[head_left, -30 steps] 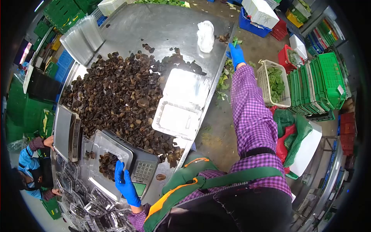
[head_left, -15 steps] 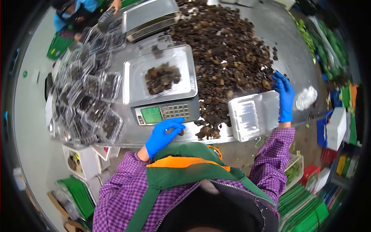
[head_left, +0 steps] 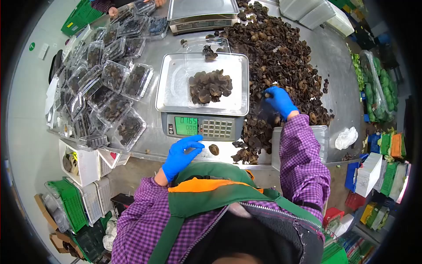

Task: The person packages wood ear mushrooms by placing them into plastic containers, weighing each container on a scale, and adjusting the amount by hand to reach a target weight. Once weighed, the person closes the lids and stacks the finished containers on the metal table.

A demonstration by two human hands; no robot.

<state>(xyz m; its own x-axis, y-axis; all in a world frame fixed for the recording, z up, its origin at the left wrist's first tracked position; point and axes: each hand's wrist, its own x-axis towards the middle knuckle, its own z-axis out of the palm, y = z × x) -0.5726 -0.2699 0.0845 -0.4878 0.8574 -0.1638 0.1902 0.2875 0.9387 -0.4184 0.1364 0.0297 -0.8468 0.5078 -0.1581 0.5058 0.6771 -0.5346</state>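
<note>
A packing room, with a long steel table running across it and crates stacked round the edges. On the far left of the table lie rows of filled clear boxes, lids down, dark contents showing through.

Next along, the left hand, in a blue glove, rests open at the near edge of the table just below the scale. Its fingers are loosely spread and hold nothing, and a stray piece lies just beside them. On the scale's pan sits an open clear box partly filled with mushrooms, and the green display is lit.

Right of the scale spreads the big heap of dark mushrooms. The right hand, also gloved, is down in its near edge. Its fingertips are bunched, seemingly nipping a piece.

These look thin, light and rubbery, likely a bit slick against the glove and easy to tear at the frills. I'd take a loose cluster from underneath, or a single piece by its thicker fold, with a soft pinch. The box looks flimsy and is best held by its rim.

Further right, a stack of empty boxes shows behind the sleeve, then a crumpled white bag.
</note>
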